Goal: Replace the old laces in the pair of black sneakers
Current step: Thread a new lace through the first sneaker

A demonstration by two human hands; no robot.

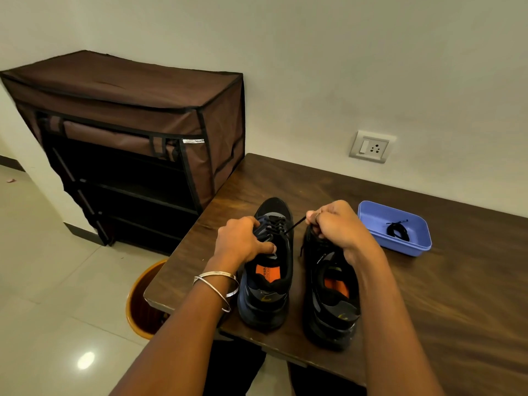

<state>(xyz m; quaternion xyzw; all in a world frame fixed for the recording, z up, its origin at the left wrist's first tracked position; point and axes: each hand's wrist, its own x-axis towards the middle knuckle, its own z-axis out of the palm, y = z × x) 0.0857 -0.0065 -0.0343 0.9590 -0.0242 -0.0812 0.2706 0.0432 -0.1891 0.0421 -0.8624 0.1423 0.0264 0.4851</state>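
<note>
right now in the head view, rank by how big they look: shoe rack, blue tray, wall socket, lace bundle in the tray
1. shoe rack
2. blue tray
3. wall socket
4. lace bundle

The socket sits farther back, so its true size against the lace bundle is unsure.

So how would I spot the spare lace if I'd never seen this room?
Start at the dark wooden table against the wall. Right of the two black sneakers sits a blue plastic tray. The coiled black lace lies inside it, loose and bundled, unlike the one threaded through a shoe.
</note>
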